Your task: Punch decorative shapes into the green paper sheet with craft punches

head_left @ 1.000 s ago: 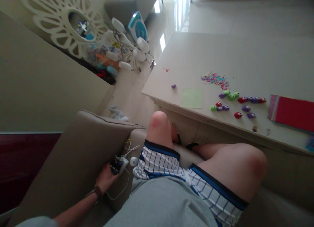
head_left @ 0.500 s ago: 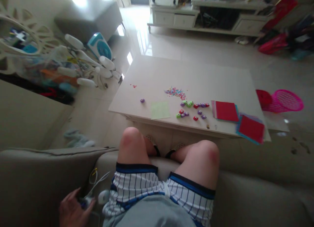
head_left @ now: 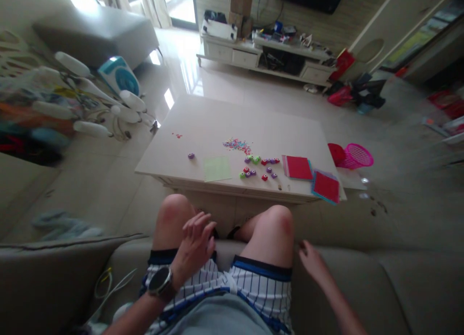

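My left hand [head_left: 197, 236], with a dark watch [head_left: 160, 280] on its wrist, is over my left thigh. Its fingers are loosely bent and apart, and I see nothing in them. On the sofa side of my right thigh is my right hand [head_left: 309, 255], fingers slightly parted and apparently holding nothing. Both are short of the white table [head_left: 203, 115]. On it lie a pale green paper square [head_left: 216, 168], a scatter of tiny coloured pieces [head_left: 238, 145], and several small red, green and purple pieces with eye-like spots [head_left: 256, 159]. A lone purple piece [head_left: 191, 156] sits left of the paper.
Stacks of red-topped square sheets [head_left: 299, 168] lie at the table's right, one [head_left: 326, 186] reaching its front edge. White cables [head_left: 112, 290] rest on the sofa [head_left: 348, 277] to my left. A pink basket [head_left: 358, 155] stands beyond the table's right end.
My left hand has left the white object and cables on the sofa and come over my left thigh. My right hand has entered on the right. The view has tilted up and turned right.
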`<state>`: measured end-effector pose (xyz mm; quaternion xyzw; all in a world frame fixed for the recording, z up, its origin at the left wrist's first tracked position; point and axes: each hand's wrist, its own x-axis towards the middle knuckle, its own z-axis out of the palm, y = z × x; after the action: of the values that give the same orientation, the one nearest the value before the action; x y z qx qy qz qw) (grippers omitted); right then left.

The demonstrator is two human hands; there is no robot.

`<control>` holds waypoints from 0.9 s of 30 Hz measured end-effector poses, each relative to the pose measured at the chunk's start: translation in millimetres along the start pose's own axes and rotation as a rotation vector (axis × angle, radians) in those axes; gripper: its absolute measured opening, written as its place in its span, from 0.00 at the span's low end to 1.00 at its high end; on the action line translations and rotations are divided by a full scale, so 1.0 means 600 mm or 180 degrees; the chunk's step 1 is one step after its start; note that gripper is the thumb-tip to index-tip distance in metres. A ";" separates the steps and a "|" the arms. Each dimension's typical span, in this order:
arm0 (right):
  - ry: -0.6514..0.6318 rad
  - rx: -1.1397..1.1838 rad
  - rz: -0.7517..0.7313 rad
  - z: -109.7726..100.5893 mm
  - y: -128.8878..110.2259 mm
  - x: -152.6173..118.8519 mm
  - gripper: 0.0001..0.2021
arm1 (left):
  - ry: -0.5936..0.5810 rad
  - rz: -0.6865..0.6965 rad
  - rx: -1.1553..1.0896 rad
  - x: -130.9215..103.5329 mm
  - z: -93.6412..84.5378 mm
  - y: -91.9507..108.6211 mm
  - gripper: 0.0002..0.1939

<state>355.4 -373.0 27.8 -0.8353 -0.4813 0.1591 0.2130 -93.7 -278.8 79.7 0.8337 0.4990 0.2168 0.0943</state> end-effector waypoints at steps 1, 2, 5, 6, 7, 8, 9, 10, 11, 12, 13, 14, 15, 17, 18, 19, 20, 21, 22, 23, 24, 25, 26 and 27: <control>0.0029 0.0087 0.0055 0.003 -0.003 0.012 0.28 | -0.0151 -0.0353 0.0201 0.015 -0.001 -0.031 0.22; 0.0078 0.0191 0.0074 0.011 -0.010 0.022 0.32 | -0.0321 -0.0745 0.0367 0.027 -0.003 -0.064 0.24; 0.0193 0.0372 -0.0212 0.065 -0.053 0.038 0.40 | -0.0443 -0.1673 0.0415 0.043 -0.009 -0.159 0.29; 0.0132 0.0333 -0.0334 0.088 -0.069 0.038 0.41 | -0.0523 -0.1801 0.0247 0.042 -0.009 -0.183 0.30; 0.0213 0.0236 -0.0363 0.110 -0.084 0.036 0.41 | -0.0613 -0.1812 -0.0012 0.039 -0.006 -0.202 0.31; 0.0332 0.0096 -0.0326 0.130 -0.095 0.033 0.41 | -0.0562 -0.1879 -0.0232 0.034 -0.002 -0.215 0.32; 0.0394 0.0062 -0.0333 0.146 -0.102 0.031 0.40 | -0.0484 -0.1920 -0.0308 0.030 0.002 -0.223 0.33; 0.0433 0.0079 -0.0361 0.157 -0.105 0.029 0.40 | -0.0429 -0.1958 -0.0303 0.025 0.007 -0.226 0.34; 0.0453 0.0107 -0.0384 0.163 -0.105 0.028 0.40 | -0.0385 -0.2025 -0.0274 0.022 0.012 -0.227 0.33; 0.0447 0.0161 -0.0420 0.166 -0.102 0.029 0.39 | -0.0364 -0.2069 -0.0255 0.019 0.015 -0.225 0.33; 0.0430 0.0212 -0.0450 0.165 -0.097 0.030 0.39 | -0.0358 -0.2094 -0.0250 0.018 0.018 -0.223 0.33; 0.0414 0.0253 -0.0464 0.163 -0.092 0.031 0.39 | -0.0364 -0.2108 -0.0261 0.019 0.019 -0.221 0.33; 0.0401 0.0288 -0.0465 0.160 -0.087 0.033 0.39 | -0.0374 -0.2105 -0.0279 0.020 0.019 -0.219 0.32; 0.0399 0.0363 -0.0429 0.156 -0.081 0.036 0.40 | -0.0402 -0.2071 -0.0282 0.024 0.018 -0.218 0.32; 0.0400 0.0406 -0.0401 0.154 -0.079 0.037 0.40 | -0.0421 -0.2062 -0.0265 0.026 0.018 -0.218 0.33; 0.0395 0.0449 -0.0376 0.154 -0.078 0.038 0.40 | -0.0437 -0.2060 -0.0240 0.028 0.017 -0.218 0.33; 0.0392 0.0496 -0.0359 0.155 -0.076 0.038 0.40 | -0.0453 -0.2050 -0.0212 0.030 0.015 -0.218 0.33; 0.0385 0.0545 -0.0356 0.157 -0.075 0.038 0.40 | -0.0467 -0.2032 -0.0177 0.031 0.014 -0.218 0.33; 0.0380 0.0590 -0.0357 0.160 -0.073 0.038 0.41 | -0.0489 -0.2024 -0.0133 0.033 0.012 -0.218 0.33; 0.0385 0.0631 -0.0358 0.164 -0.071 0.038 0.41 | -0.0523 -0.2015 -0.0085 0.034 0.011 -0.217 0.34; 0.0397 0.0673 -0.0360 0.167 -0.068 0.038 0.41 | -0.0561 -0.1997 -0.0035 0.036 0.010 -0.215 0.34; 0.0423 0.0716 -0.0355 0.171 -0.065 0.039 0.41 | -0.0594 -0.1962 0.0021 0.037 0.009 -0.213 0.34; 0.0457 0.0766 -0.0359 0.175 -0.061 0.040 0.41 | -0.0607 -0.1912 0.0087 0.038 0.010 -0.209 0.34; 0.0486 0.0820 -0.0381 0.179 -0.059 0.040 0.41 | -0.0594 -0.1853 0.0180 0.039 0.013 -0.205 0.34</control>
<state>290.7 -314.4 -47.9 -0.7806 -0.4882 0.1426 0.3634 -177.7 -198.3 33.3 0.6743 0.7120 0.0891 0.1747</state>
